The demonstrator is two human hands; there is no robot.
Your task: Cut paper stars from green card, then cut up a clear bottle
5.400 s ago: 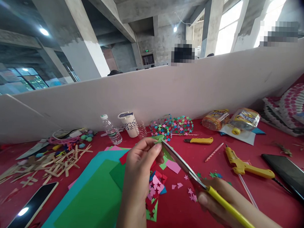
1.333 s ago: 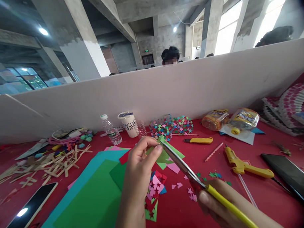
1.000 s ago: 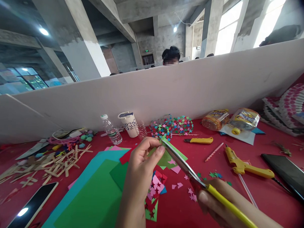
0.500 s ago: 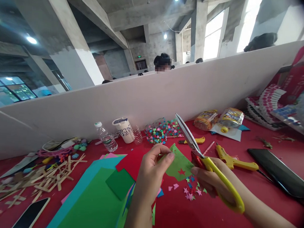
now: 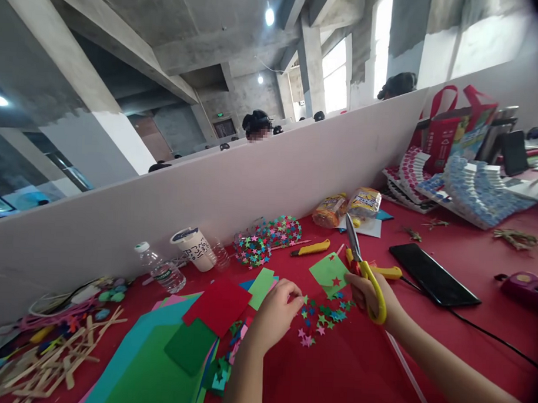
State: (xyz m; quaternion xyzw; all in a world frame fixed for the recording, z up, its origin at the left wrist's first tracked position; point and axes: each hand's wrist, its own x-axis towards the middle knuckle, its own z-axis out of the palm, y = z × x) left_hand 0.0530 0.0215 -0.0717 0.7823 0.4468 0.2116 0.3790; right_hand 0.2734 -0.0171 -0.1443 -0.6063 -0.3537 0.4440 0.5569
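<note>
Head camera: my right hand [image 5: 366, 293] grips yellow-handled scissors [image 5: 354, 245], blades toward eleven o'clock; green paper [image 5: 324, 275] meets its fingertips at ten o'clock. My left hand [image 5: 277, 310] pinches its fingertips together at the nine o'clock edge of the paper stars [image 5: 338, 315]; whether they hold one, I can't tell. I'd judge this the setting-down step; next calls for parting those fingertips.

The left hand [image 5: 279, 306] has come off the light-green paper [image 5: 324, 274], down beside the loose stars [image 5: 322, 319].
</note>
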